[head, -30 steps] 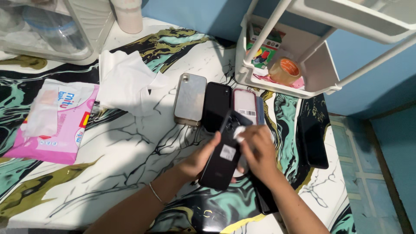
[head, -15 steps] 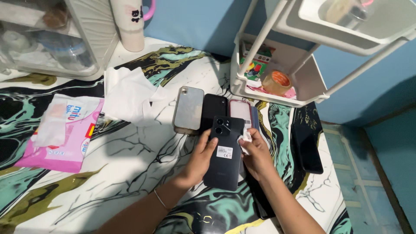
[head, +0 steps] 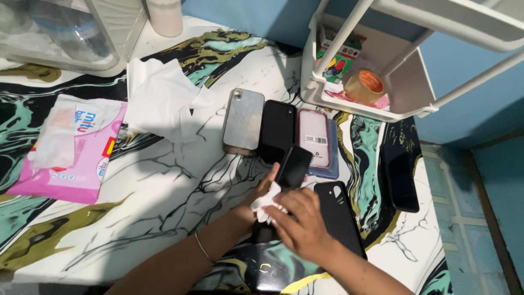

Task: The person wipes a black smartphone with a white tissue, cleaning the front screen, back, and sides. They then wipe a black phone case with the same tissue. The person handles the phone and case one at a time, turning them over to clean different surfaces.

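black phone [head: 293,166] turned screen-up, now tilted; right hand [head: 302,226] presses white tissue [head: 266,203] over it

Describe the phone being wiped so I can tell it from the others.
On the marbled table, below the white shelf rack, three phones lie in a row. The black phone sits just in front, tilted, held by the left hand and rubbed by the right hand with a white wipe.

place: home corner | signs: marbled table [head: 164,218], wet-wipes pack [head: 71,147], white shelf rack [head: 415,93] (household clutter)
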